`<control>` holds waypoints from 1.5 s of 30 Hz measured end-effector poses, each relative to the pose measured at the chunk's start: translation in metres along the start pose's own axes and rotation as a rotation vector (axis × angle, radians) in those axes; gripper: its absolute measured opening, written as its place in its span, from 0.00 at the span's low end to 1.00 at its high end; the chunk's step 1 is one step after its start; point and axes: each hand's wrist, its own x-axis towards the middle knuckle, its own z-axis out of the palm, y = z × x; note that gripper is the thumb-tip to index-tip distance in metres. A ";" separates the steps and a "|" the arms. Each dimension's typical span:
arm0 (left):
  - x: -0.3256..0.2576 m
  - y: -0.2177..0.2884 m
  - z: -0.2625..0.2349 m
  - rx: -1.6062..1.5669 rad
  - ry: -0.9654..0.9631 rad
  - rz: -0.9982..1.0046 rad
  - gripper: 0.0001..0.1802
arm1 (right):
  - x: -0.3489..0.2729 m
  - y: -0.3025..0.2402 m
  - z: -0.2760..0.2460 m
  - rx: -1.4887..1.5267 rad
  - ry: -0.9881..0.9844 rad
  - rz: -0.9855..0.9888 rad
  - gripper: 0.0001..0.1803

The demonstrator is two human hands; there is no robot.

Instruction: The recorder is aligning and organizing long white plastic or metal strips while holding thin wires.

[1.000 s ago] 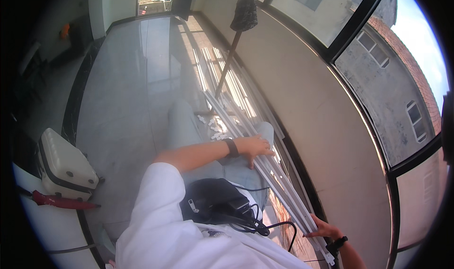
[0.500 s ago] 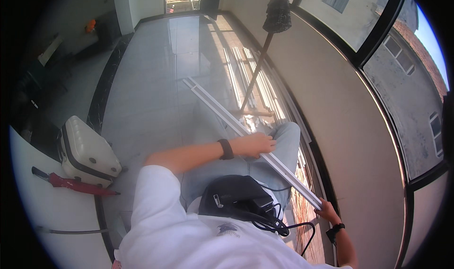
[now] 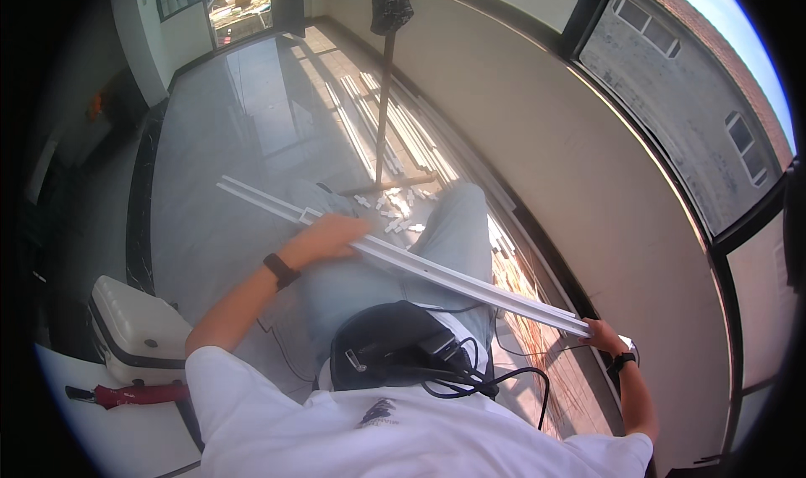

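A long white channel strip (image 3: 470,285) lies slantwise across my lap, from the floor side at far left to near right. My right hand (image 3: 606,337) is closed around its near right end. Farther up the strip, my left hand (image 3: 332,236) is laid over it with the fingers curled, partly blurred by motion. Just beyond the left hand, a small white piece (image 3: 309,216) sits on the strip. A black bag (image 3: 390,344) with black cables rests against my waist.
White strips (image 3: 395,125) lie on the floor along the right wall. Small white connector pieces (image 3: 395,205) are scattered ahead of my knees. A broom-like pole (image 3: 384,108) stands there. A pale suitcase (image 3: 138,327) and a red folded umbrella (image 3: 138,394) are at left.
The strip has swung to a flatter angle, its far end moving left and down in view. My left hand has shifted left along it; my right hand still holds the end. The view has turned right.
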 end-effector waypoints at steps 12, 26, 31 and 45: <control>-0.088 0.039 -0.027 0.201 0.026 -0.359 0.23 | 0.072 -0.135 -0.015 0.012 0.243 -0.487 0.16; -0.088 0.041 -0.009 0.304 -0.034 -0.407 0.24 | 0.027 -0.006 -0.016 -0.138 0.533 -0.202 0.14; -0.087 0.038 -0.009 0.306 -0.030 -0.389 0.22 | 0.015 -0.004 -0.016 -0.111 0.513 -0.170 0.15; -0.100 0.022 -0.007 0.286 -0.085 -0.363 0.24 | -0.129 0.216 0.049 -0.149 0.702 0.826 0.11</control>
